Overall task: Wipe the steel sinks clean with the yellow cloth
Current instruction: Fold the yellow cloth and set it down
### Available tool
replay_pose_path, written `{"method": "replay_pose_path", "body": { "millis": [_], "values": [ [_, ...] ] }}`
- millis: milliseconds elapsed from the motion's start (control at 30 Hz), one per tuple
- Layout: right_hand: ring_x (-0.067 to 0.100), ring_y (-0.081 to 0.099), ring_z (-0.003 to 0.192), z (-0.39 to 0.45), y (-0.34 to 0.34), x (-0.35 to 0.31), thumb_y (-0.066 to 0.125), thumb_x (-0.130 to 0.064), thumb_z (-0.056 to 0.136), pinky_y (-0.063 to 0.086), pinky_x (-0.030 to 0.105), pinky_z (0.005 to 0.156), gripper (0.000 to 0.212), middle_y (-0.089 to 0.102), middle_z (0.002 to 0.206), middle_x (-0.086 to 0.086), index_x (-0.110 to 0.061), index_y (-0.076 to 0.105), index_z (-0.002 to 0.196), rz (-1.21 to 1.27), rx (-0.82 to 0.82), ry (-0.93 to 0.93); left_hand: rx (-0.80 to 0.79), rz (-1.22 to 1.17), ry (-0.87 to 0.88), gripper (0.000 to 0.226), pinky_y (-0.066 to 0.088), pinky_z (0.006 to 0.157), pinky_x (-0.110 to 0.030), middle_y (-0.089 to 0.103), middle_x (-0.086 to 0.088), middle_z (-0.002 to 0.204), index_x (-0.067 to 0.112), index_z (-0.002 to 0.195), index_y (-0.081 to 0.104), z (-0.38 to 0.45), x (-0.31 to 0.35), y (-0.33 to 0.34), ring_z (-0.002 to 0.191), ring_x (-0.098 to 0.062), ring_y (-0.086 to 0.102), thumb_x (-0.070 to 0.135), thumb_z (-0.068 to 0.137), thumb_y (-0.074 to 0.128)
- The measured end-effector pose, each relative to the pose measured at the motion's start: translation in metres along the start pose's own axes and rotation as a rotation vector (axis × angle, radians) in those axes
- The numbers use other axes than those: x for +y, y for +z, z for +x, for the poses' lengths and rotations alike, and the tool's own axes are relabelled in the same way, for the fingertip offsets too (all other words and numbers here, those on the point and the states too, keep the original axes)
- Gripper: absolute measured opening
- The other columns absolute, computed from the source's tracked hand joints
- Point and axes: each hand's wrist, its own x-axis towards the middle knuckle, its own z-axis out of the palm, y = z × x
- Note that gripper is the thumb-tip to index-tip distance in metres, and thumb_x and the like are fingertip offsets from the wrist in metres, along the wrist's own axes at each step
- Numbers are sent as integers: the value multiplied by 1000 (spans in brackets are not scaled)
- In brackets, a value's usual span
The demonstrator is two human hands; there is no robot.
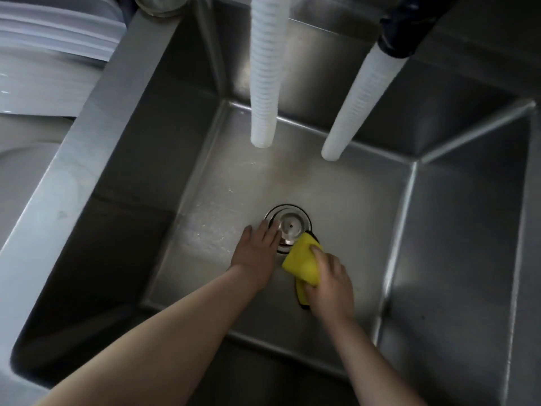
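Note:
I look straight down into a deep steel sink (336,200) with a round drain strainer (289,225) in the middle of its floor. My right hand (329,284) grips the folded yellow cloth (303,260) and holds it against the right edge of the drain. My left hand (257,250) lies flat on the sink floor, its straight fingers touching the drain's left rim. Both forearms reach down from the bottom of the view.
Two white ribbed hoses (265,68) (361,104) hang down into the sink from the back. A second steel basin (474,259) lies to the right behind a divider. A wide steel rim (76,159) runs along the left, with white stacked items (49,39) beyond it.

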Motion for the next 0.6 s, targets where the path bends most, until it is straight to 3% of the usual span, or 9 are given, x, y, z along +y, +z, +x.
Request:
{"method": "replay_pose_path", "body": {
  "millis": [133,300,400,600],
  "values": [
    [31,58,104,-14,11,-6,80,-32,64,52,44,81,86,52,127,8,-29,40,141,-219,-86,-122,37,87,20,65,8,121,-51,-18,-14,164,8,157,-5,5,2,-4,152,-34,-10,30,105,27],
    [30,61,99,-27,7,6,78,-25,59,52,41,77,82,55,126,4,-32,46,133,-262,-105,-113,83,126,70,64,14,120,-50,2,-16,164,10,156,4,7,-1,-16,150,-35,5,32,103,33],
    [29,61,94,-30,-3,22,79,-24,56,50,41,74,82,57,119,4,-31,47,131,-301,-97,36,116,123,82,66,19,117,-49,13,-17,159,12,153,11,8,-3,-18,145,-37,16,33,99,42],
    [35,55,111,-12,-28,45,70,-23,79,49,43,82,75,50,128,11,-29,35,145,-117,16,435,177,106,94,57,13,119,-48,13,-17,161,8,155,15,4,-1,-13,147,-36,12,28,104,31]
  ]
}}
